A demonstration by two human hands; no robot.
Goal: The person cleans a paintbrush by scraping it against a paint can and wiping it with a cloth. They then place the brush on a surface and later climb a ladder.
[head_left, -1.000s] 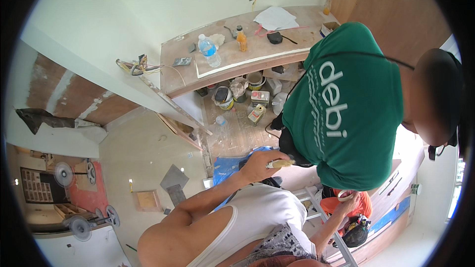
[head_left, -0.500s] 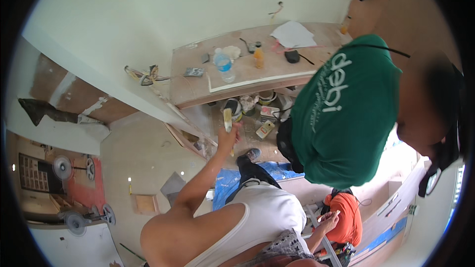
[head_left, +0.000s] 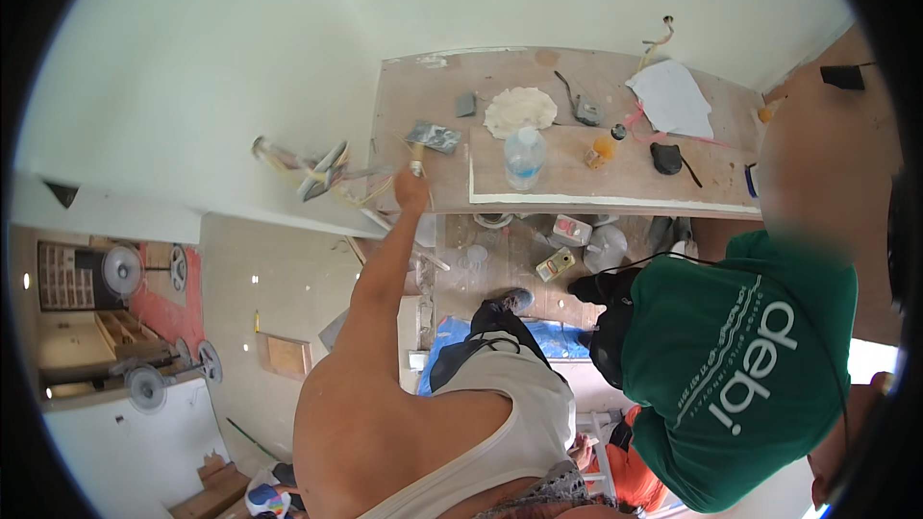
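The head view has the left hand [head_left: 411, 190] left of centre, at the near edge of the surface [head_left: 423, 86], with its arm stretched up from the lower edge. Its grip is closed around a brush [head_left: 417, 160], whose pale bristles point up the frame. The brush sits over the left end of the surface, its tip just below a crumpled silvery-grey sheet [head_left: 437, 137] — whether they touch, I cannot tell. Loose wires [head_left: 327, 173] hang by the wall to the left.

The right hand [head_left: 583, 451] shows only in part, low in the frame by a ladder [head_left: 604, 476]; I cannot tell whether its grip is spread or pinching anything.

Further along the surface are a grey block [head_left: 466, 104], a whitish lumpy heap [head_left: 520, 113], a clear bottle [head_left: 524, 161], an orange-filled bottle [head_left: 601, 151], a black case [head_left: 665, 159] and white paper [head_left: 673, 101]. Below it, a yellowish can [head_left: 556, 264] stands on the floor — a co-worker in a green shirt [head_left: 740, 375] is at the lower right.
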